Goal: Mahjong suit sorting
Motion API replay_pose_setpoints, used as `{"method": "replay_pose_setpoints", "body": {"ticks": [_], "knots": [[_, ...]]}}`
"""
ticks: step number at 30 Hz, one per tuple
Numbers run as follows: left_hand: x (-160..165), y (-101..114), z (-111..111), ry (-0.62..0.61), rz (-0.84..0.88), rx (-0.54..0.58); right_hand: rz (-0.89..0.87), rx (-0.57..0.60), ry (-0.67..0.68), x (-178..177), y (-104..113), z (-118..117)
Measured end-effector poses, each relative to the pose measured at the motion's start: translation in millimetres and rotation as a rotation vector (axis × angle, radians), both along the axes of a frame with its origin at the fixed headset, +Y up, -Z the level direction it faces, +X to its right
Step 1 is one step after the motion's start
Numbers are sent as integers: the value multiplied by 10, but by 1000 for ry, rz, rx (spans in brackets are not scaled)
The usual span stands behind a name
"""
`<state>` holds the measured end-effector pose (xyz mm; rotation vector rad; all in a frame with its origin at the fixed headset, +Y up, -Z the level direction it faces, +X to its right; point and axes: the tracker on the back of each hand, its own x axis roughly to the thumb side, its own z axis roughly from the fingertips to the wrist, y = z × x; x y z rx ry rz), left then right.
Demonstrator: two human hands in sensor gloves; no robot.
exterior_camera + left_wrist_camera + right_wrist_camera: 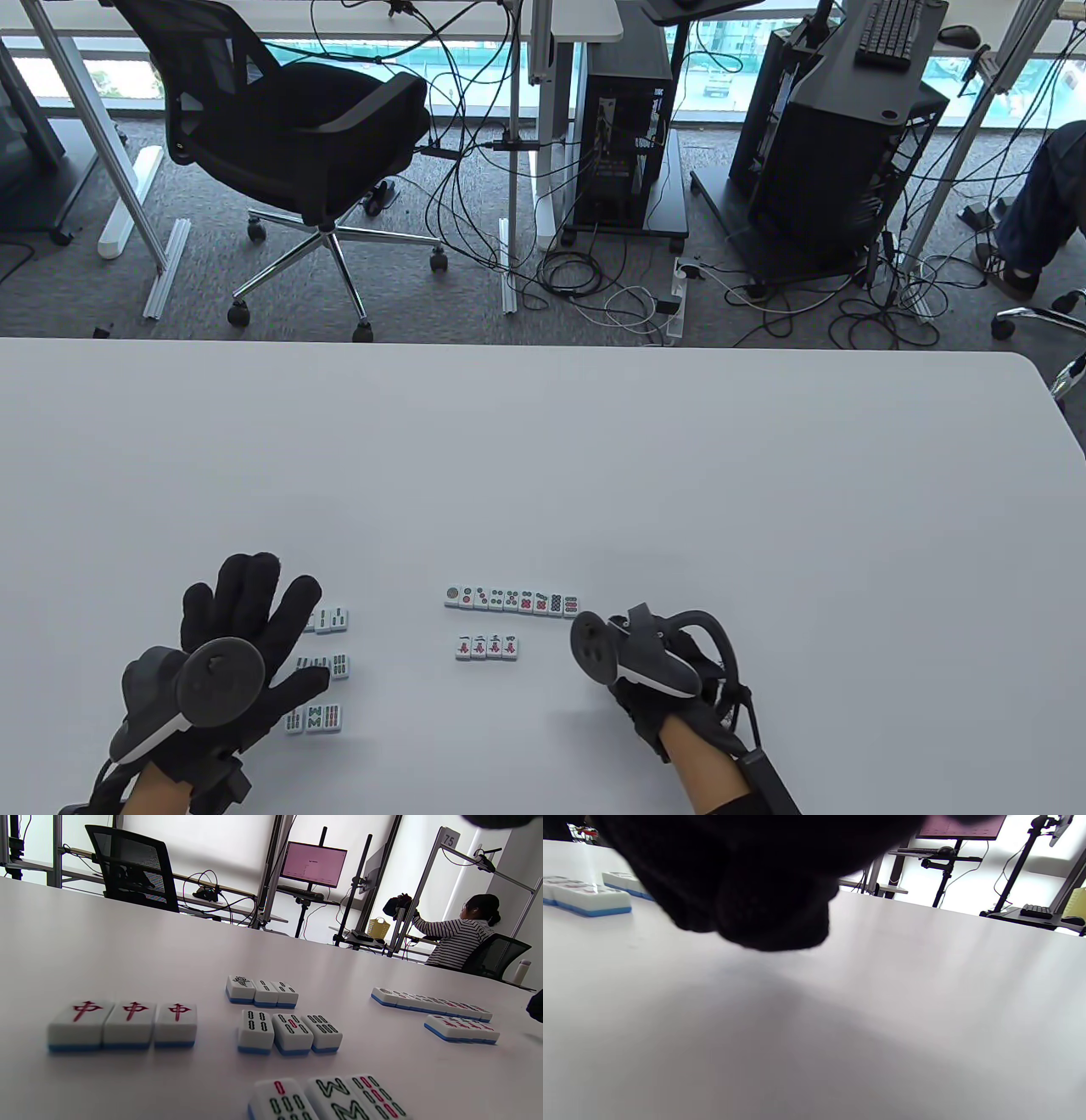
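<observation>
Twenty-five tiles lie face up on the tabletop (543,441). Three red-character tiles (123,1024) form one row. Bamboo tiles make three rows of three: the far row (261,992), the middle row (289,1031) and the near row (326,1098). A long row of dot tiles (512,600) holds nine. A short row (487,648) holds four. Two gloved hands are in view: left (229,649) and right (670,679).

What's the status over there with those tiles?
Left hand flat and open above the bamboo tiles. Right hand idle on the table, fingers hidden. Dot row lined up. Nothing in the way.
</observation>
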<state>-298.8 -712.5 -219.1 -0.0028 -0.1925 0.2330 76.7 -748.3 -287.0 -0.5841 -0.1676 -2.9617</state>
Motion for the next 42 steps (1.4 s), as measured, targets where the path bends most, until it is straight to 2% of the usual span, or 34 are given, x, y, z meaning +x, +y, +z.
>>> {"method": "replay_pose_setpoints", "body": {"ticks": [3, 10, 17, 22, 27, 33, 37, 42], "knots": [[-9, 13, 5, 1, 4, 7, -18, 17, 70, -284, -37, 9], [-21, 31, 13, -2, 15, 21, 45, -16, 87, -667, -140, -54], [-26, 32, 15, -3, 18, 30, 54, -5, 80, -730, -189, -63], [-19, 30, 19, -7, 13, 29, 48, 29, 78, -647, -92, -24], [-18, 28, 21, -7, 12, 27, 25, 50, 17, -314, 133, -6], [-16, 28, 22, -8, 10, 27, 70, 41, -174, 430, 310, -49], [-16, 28, 22, -8, 10, 27, 149, -17, -276, 874, 261, -51], [-16, 28, 22, -8, 10, 27, 184, -90, -316, 1198, 87, -26]]}}
